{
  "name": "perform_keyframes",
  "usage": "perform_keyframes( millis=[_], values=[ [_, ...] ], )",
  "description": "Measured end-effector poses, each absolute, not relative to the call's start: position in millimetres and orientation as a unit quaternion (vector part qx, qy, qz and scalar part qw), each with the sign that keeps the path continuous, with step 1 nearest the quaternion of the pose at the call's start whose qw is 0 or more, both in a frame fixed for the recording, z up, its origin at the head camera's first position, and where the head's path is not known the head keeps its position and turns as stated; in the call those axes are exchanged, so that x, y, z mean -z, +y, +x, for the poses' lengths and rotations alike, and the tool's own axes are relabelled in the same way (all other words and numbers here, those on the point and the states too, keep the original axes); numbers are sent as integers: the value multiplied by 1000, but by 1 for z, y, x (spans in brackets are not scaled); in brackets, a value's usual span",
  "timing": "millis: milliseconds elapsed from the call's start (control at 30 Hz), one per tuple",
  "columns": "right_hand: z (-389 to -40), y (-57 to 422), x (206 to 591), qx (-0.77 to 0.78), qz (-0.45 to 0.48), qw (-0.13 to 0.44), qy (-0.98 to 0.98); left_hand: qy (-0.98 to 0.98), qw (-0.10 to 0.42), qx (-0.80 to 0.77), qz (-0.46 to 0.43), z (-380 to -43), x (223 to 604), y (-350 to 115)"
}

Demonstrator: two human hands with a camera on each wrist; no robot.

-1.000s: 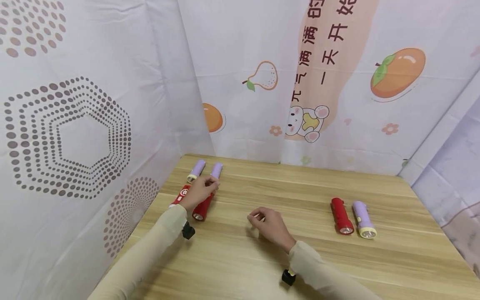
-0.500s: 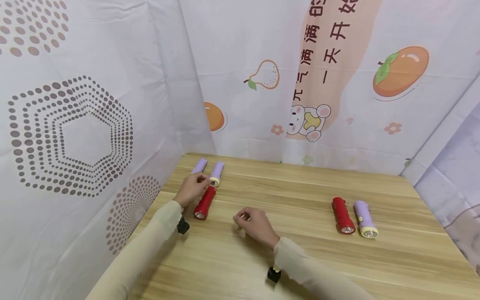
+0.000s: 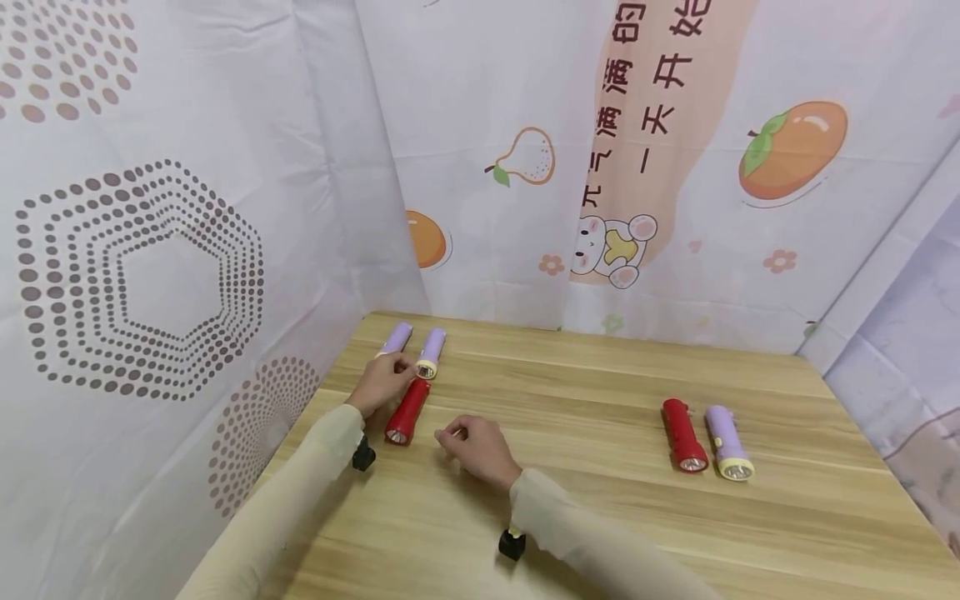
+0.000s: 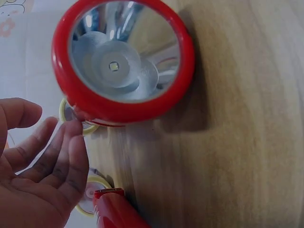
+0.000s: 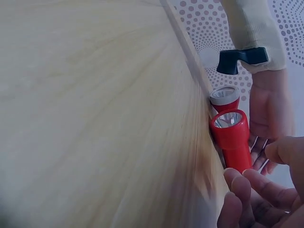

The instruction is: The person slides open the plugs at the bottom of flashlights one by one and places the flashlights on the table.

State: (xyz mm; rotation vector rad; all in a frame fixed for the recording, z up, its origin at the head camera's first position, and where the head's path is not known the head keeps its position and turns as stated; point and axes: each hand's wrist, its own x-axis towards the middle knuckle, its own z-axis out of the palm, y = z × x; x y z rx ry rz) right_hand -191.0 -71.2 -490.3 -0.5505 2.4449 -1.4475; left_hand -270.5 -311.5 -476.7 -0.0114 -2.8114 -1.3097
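My left hand (image 3: 381, 385) hovers over the left group of flashlights, fingers loosely bent with nothing between them. Just right of it a red flashlight (image 3: 408, 412) lies on the table, lens toward me. Behind lie two lilac flashlights with yellow rims, the left one (image 3: 397, 336) partly covered by my hand, the right one (image 3: 431, 352) plainly seen. A second red flashlight with a white rim (image 5: 224, 97) shows in the right wrist view; my left hand and arm hide it from the head view. My right hand (image 3: 480, 450), loosely curled and holding nothing, is right of the red flashlight.
At the table's right side another red flashlight (image 3: 684, 435) and a lilac flashlight (image 3: 727, 442) lie side by side. Patterned curtains (image 3: 495, 233) close off the back and left edges of the wooden table (image 3: 600, 392).
My right hand has moved left toward the left group. My left hand has shifted slightly left and nearer, uncovering the right lilac flashlight and more of the red one.
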Motion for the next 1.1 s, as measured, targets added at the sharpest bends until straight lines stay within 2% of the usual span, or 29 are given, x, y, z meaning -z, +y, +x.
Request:
perform_keyframes(
  millis=[300,867,1100],
  values=[
    [-197,-93,496,508,-174,125,834,-906,5,422,-8,-272,480,-312],
    [-201,-126,504,440,-133,75,885,-912,-21,408,-32,-276,481,-312],
    [-202,-136,500,414,-122,108,895,-916,-23,400,-31,-277,484,-311]
  ],
)
